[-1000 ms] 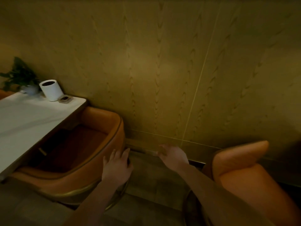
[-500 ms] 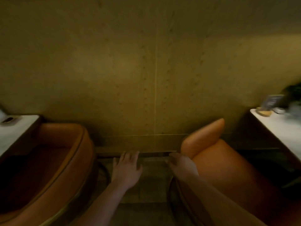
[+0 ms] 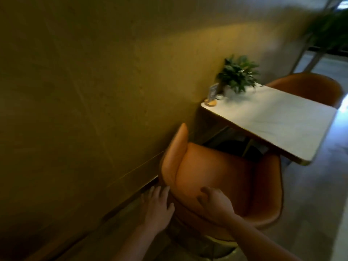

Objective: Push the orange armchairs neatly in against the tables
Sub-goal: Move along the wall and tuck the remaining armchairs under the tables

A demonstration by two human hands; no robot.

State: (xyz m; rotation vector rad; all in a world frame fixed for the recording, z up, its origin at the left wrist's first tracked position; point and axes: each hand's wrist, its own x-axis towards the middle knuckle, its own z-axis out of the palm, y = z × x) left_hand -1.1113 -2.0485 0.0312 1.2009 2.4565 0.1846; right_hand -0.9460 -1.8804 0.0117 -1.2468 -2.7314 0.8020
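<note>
An orange armchair (image 3: 222, 178) stands at the near side of a white marble-topped table (image 3: 278, 121), its seat partly under the table's near edge. My right hand (image 3: 216, 206) rests on the rear of the chair's backrest with the fingers spread. My left hand (image 3: 157, 208) hovers open just left of the backrest, beside the wall, holding nothing. A second orange armchair (image 3: 308, 87) sits at the table's far side, tucked against it.
A yellow-brown wall (image 3: 94, 91) runs along the left, close to the chair. On the table by the wall stand a potted green plant (image 3: 238, 74), a small sign (image 3: 213, 92) and a round wooden coaster (image 3: 211, 103). Grey floor (image 3: 308, 200) lies to the right.
My view swung right, from the left table and its chair to the right-hand chair and table. My right hand came to rest on this chair's backrest; my left hand left the first chair.
</note>
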